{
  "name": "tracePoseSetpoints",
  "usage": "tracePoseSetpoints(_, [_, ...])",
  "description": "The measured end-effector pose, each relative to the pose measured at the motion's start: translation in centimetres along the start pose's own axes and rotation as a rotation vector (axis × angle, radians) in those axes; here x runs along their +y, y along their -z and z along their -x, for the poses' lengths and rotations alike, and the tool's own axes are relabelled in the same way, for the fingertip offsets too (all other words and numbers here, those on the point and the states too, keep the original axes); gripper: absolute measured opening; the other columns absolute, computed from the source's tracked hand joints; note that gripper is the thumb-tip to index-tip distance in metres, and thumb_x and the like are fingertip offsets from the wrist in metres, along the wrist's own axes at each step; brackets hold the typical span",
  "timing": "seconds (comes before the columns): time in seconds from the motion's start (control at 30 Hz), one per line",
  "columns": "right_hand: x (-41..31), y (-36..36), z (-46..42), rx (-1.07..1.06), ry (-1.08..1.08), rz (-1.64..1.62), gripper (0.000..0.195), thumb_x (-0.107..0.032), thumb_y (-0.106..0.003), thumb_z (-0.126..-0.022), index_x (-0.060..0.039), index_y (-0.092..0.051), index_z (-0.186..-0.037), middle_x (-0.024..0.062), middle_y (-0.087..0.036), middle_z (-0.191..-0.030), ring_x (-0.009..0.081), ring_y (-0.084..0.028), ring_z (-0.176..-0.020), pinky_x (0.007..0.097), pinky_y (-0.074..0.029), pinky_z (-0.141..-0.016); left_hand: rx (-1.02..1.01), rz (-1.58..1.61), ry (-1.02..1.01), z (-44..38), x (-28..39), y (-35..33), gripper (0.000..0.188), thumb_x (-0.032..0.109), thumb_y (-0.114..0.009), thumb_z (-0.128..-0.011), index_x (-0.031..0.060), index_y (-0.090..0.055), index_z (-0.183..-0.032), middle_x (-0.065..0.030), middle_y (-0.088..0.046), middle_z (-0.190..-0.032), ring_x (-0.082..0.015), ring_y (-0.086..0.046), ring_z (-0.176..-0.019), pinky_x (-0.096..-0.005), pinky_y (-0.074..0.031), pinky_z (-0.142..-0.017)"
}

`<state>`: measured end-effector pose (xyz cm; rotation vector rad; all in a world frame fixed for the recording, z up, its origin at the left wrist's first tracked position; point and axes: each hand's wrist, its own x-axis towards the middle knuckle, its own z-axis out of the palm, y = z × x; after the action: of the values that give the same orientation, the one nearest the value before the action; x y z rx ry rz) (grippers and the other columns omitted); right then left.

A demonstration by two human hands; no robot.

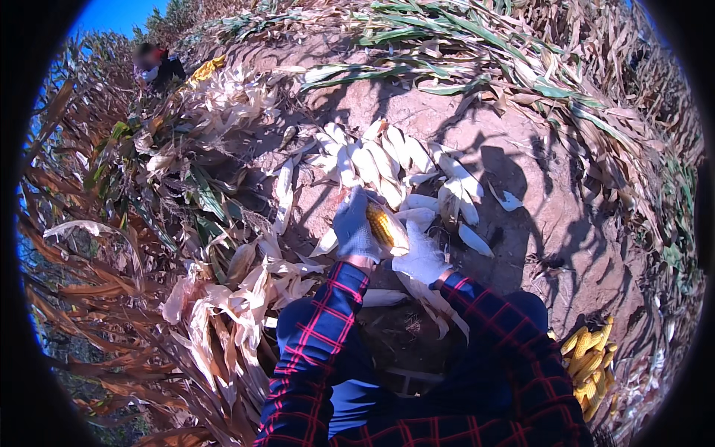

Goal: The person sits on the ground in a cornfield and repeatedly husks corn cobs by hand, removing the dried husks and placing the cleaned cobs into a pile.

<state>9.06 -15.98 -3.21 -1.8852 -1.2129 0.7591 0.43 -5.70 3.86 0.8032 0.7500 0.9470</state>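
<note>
A partly husked ear of corn [381, 226], its yellow kernels showing on one side, is between my two gloved hands. My left hand [354, 226], in a light knit glove, grips the ear from its left side. On the other side, my right hand [420, 256], gloved too, is closed on the ear's pale husk [397, 232] near its lower end. Long dry husk leaves [433, 304] hang below my right hand. Just beyond my hands lies a pile of unhusked ears [380, 159] in pale husks.
Husked yellow ears [589, 366] are heaped at the lower right. Loose dry husks [223, 318] lie at my left. Cut corn stalks [491, 50] border the bare soil at the back and right. Another person [162, 70] is at the far upper left, near a yellow cloth or bag [208, 68].
</note>
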Motion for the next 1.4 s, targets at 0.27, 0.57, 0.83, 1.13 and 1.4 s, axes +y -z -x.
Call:
tracePoseSetpoints(0.27, [3.3,-0.7,-1.1,-0.006,0.057,-0.321,0.084,-0.027,-0.079,-0.064,0.0037,-0.037,-0.13,0.0176,-0.056,-0.114,0.0272,-0.055,-0.105,0.0343,-0.045,-0.089,-0.059,-0.216,-0.17,-1.4,-1.8,1.0,0.031,0.031,-0.051,-0.096,0.0053,-0.064,-0.086,-0.0003,-0.06,-0.076,-0.0088,-0.055,-0.066,-0.0239,-0.046,-0.061])
tracePoseSetpoints(0.57, [1.7,-1.1,-0.3,-0.217,0.046,-0.739,0.055,-0.016,-0.078,-0.068,0.0002,-0.053,-0.115,0.0085,-0.062,-0.097,0.0182,-0.06,-0.09,0.0308,-0.048,-0.076,0.069,-0.62,-0.294,-3.4,-3.0,2.7,0.035,0.028,-0.048,-0.093,-0.0015,-0.065,-0.102,-0.018,-0.068,-0.089,-0.0259,-0.065,-0.084,-0.0335,-0.047,-0.072])
tracePoseSetpoints(0.83, [-1.1,1.9,0.3,-0.235,-0.092,-1.128,0.039,0.001,-0.065,-0.078,-0.0024,-0.053,-0.115,0.0024,-0.061,-0.087,0.0088,-0.06,-0.075,0.0244,-0.05,-0.063,0.074,-0.796,-0.272,-2.1,-4.5,2.8,0.048,0.04,-0.047,-0.093,-0.0054,-0.062,-0.094,-0.0179,-0.066,-0.088,-0.0281,-0.063,-0.082,-0.0371,-0.045,-0.073])
tracePoseSetpoints(1.13, [2.9,1.5,-0.5,-0.327,-0.123,-1.137,0.017,-0.007,-0.067,-0.081,0.0001,-0.067,-0.096,0.0052,-0.067,-0.09,0.0115,-0.063,-0.081,0.0245,-0.049,-0.073,-0.213,-0.459,-0.106,-0.9,-2.7,1.6,0.031,0.03,-0.063,-0.088,0.0008,-0.061,-0.098,-0.0044,-0.061,-0.091,-0.0097,-0.056,-0.082,-0.0252,-0.046,-0.072])
tracePoseSetpoints(1.4, [1.9,1.8,-0.1,-0.198,-0.027,-1.051,0.029,-0.006,-0.068,-0.079,-0.0015,-0.062,-0.107,0.0039,-0.065,-0.089,0.0106,-0.062,-0.078,0.0234,-0.05,-0.068,-0.091,-0.249,0.142,-1.0,-1.7,1.6,0.016,0.023,-0.061,-0.088,0.0065,-0.062,-0.092,-0.0048,-0.062,-0.08,-0.0105,-0.059,-0.063,-0.022,-0.048,-0.056])
